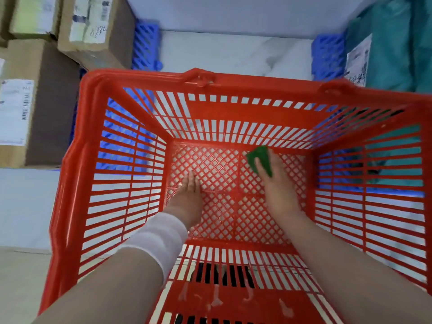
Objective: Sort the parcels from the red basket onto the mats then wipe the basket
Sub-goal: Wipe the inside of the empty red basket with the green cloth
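Red basket seen empty, wiping stage judged under way. Green pad gripped between thumb and fingers of right hand, pressed on mesh floor toward far right corner. Left hand laid flat on floor, fingers together, as brace. Cardboard boxes stacked at left, teal bags at right, on blue mats. Risks judged: pad snagged in lattice; basket slid if brace lifted; walls and rim missed.

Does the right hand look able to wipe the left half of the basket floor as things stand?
Probably only partly: the left hand presses flat on that part of the red basket floor, blocking the right hand and the green cloth it holds.
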